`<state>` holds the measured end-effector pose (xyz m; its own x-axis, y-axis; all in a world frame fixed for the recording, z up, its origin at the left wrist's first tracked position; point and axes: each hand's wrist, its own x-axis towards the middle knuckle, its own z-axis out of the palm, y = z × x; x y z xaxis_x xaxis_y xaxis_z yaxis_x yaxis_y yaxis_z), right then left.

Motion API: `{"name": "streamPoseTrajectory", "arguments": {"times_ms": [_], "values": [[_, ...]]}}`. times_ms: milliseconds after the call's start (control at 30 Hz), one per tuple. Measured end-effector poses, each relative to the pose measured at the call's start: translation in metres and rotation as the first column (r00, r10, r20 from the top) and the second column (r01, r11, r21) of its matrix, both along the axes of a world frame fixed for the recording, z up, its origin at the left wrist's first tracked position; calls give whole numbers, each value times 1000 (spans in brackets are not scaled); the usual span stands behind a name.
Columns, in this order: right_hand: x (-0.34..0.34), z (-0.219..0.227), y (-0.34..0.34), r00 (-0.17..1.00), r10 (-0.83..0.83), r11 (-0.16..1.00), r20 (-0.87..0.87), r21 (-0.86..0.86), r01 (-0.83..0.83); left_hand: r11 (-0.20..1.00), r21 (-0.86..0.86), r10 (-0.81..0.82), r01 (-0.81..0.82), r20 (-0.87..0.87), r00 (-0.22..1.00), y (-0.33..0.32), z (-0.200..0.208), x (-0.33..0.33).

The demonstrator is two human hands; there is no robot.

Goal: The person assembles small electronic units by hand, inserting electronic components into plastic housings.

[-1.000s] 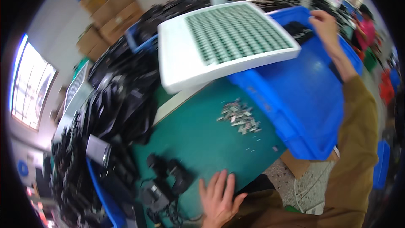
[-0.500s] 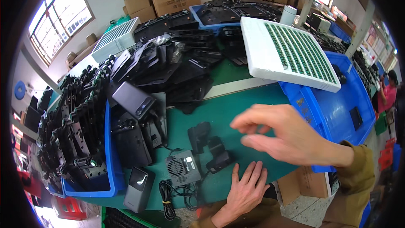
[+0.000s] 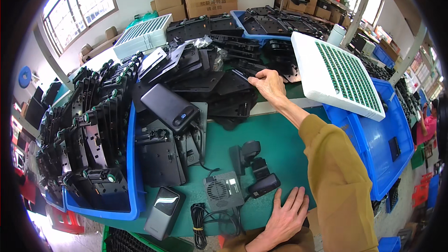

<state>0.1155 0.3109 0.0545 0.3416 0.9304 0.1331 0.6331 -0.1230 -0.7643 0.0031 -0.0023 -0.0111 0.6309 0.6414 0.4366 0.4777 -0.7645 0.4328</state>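
My left hand (image 3: 288, 213) lies flat on the green table, palm down with its fingers slightly spread, and holds nothing. My right hand (image 3: 269, 85) reaches far over the table, its fingers closed at the edge of a black plastic panel (image 3: 240, 77) in the heaped pile; the fingertips are partly hidden. Near my left hand are a black camera-like device (image 3: 263, 182), a black curved bracket (image 3: 243, 154) and a grey box with a round fan grille (image 3: 223, 190). A coiled black cable (image 3: 199, 226) lies beside a grey power bank (image 3: 164, 212).
A blue crate (image 3: 132, 177) packed with black panels stands left. Another power bank (image 3: 169, 107) rests on black parts. At the right, a white foam tray (image 3: 308, 70) of small green boards lies across blue bins (image 3: 387, 144). Cardboard boxes (image 3: 211, 2) are stacked behind.
My right hand has moved from above the table's middle, forward and away, to the pile of black panels. My left hand stays flat on the table. The whole view has shifted slightly.
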Motion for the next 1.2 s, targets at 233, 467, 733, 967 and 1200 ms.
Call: {"name": "streamPoseTrajectory", "arguments": {"times_ms": [233, 467, 733, 967, 1200], "values": [[-6, 1, 1, 994, -66, 997, 81, 50, 62, 1000, -25, -12, 12, -22, 1000, -2, -1, 1], [11, 9, -16, 997, -57, 991, 51, 126, 51, 1000, -16, -3, 3, -11, 1000, 0, 3, 0], [41, -6, -47, 990, 62, 973, -129, 230, -31, 1000, -8, -2, 2, -27, 1000, 0, 4, 2], [41, -7, -86, 938, 214, 974, -274, 133, -183, 1000, 26, 11, -10, -40, 999, 0, 5, 0], [64, -13, -118, 907, 162, 987, -389, 79, -142, 1000, 29, 4, -3, -44, 999, 0, 3, 1]]}}
